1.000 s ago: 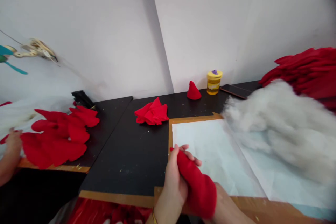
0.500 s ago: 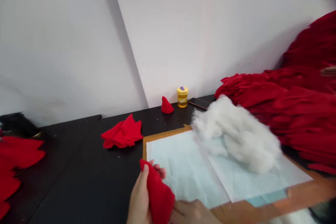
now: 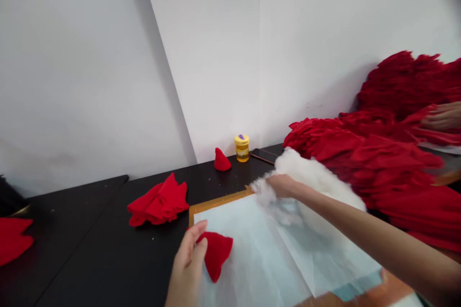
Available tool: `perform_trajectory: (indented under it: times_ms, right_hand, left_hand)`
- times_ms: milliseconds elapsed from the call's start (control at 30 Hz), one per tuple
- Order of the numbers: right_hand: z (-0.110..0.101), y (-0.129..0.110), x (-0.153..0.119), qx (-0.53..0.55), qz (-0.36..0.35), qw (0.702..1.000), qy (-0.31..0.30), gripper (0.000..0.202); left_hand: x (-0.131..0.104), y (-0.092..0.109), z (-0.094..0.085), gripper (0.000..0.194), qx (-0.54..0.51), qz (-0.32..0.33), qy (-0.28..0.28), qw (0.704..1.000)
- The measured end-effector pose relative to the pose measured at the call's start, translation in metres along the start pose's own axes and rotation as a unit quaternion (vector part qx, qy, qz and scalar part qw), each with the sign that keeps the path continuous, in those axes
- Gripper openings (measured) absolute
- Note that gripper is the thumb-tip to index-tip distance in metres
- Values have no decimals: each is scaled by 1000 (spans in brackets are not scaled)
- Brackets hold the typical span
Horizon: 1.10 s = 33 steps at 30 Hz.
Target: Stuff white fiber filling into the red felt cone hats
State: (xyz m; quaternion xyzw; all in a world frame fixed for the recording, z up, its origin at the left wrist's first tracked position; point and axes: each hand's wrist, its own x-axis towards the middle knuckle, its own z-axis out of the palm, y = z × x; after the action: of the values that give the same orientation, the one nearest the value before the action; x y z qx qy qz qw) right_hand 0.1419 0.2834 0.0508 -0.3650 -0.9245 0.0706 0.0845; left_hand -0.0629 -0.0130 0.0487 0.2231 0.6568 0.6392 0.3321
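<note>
A small red felt piece (image 3: 217, 252) is pinched between the thumb and fingers of my left hand (image 3: 190, 254), over the left part of the pale sheeted board (image 3: 248, 235). To the right, my right hand (image 3: 281, 186) has its fingers closed on the left edge of the white fluffy stuffing (image 3: 324, 177); the fingertips are partly hidden in the fibres. The stuffing rests on the board's right sheet.
Red folded pieces (image 3: 160, 201) lie left of the board. A small red cone (image 3: 221, 160), a yellow-lidded jar (image 3: 242, 148) and a phone (image 3: 264, 156) stand near the wall. Large red cloth heaps (image 3: 360, 148) fill the right, where another person's hand (image 3: 444, 116) touches them.
My right hand has left the red felt piece and reached right to the stuffing. My left hand still holds the felt, now turned. The view has shifted slightly.
</note>
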Motion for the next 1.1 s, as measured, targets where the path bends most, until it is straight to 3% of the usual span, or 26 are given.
perform_trajectory:
  times_ms: [67,167,233,267,333,400,500,600,700,867,1000,1100]
  right_hand:
    - [0,-2,-4,7,-7,1000,1,21]
    - [-8,-6,-21,39,-33,998,23,17]
    - [-14,-11,-34,73,-66,995,27,27]
    - [-16,-13,-39,92,-83,992,23,35]
    - [-21,-14,-49,125,-109,986,5,47]
    - [-26,-5,-57,145,-112,983,-3,54]
    - [-33,21,-62,147,-67,986,33,51]
    - [-26,43,-58,137,-27,988,61,57]
    - [-5,46,-46,143,-6,989,34,71]
    - [17,42,-30,176,10,984,-7,73]
    - [13,59,-36,155,18,988,21,66]
    - [11,77,-44,126,29,991,33,61]
  left_hand:
    - [-3,5,22,35,21,23,-62,998]
    - [9,12,70,48,51,129,-140,980]
    - [28,12,109,85,131,222,-194,947]
    - [40,10,128,106,206,239,-224,922]
    - [63,3,160,131,301,215,-270,889]
    - [79,-7,178,130,322,194,-305,875]
    - [88,-19,185,114,346,189,-325,860]
    - [88,-20,188,116,374,185,-313,854]
    - [92,-15,205,113,398,163,-277,859]
    - [93,-22,243,103,448,151,-235,849]
    - [83,-34,250,48,478,171,-258,822]
    - [82,-25,228,28,486,189,-261,813]
